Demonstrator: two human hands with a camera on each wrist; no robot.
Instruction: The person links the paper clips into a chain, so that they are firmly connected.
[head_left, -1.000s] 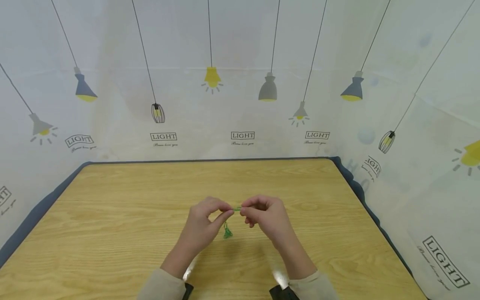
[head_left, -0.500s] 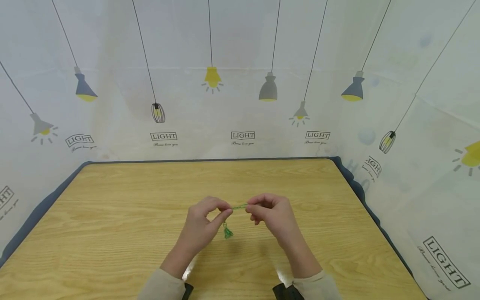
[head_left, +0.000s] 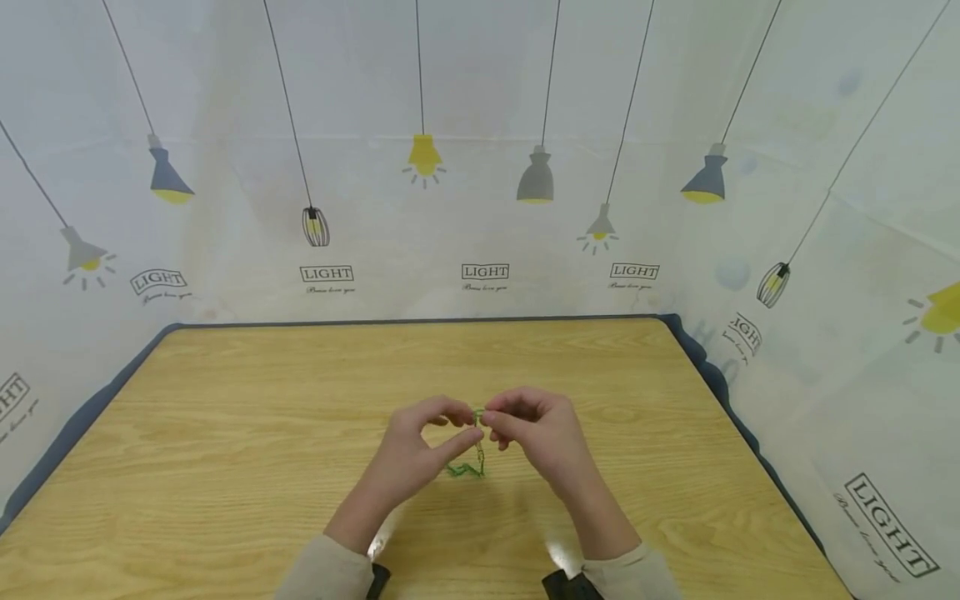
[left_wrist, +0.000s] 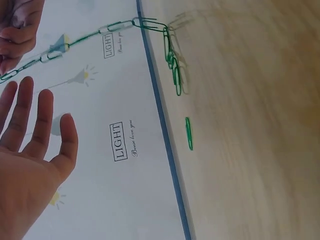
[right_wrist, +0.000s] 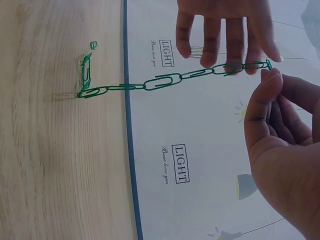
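Note:
A chain of green paper clips (right_wrist: 125, 87) hangs from my right hand (head_left: 543, 433), whose thumb and fingertips pinch its top end. The lower part of the chain touches the table and lies bent there. Beside that top end is my left hand (head_left: 420, 437), thumb and index finger apart. In the left wrist view the left hand's other fingers are spread and hold nothing. One green paper clip (left_wrist: 189, 133) lies on the table, apart from the chain's lower end.
The wood-grain table (head_left: 300, 375) has a dark blue edge (head_left: 420, 321) along its back and sides. Beyond it hangs a white curtain (head_left: 480, 217) printed with lamps. Black straps (head_left: 570, 585) show at both cuffs.
My left fingers have parted and let go of the clips they pinched. The chain, bunched below the left hand before, now hangs from my right hand down to the table.

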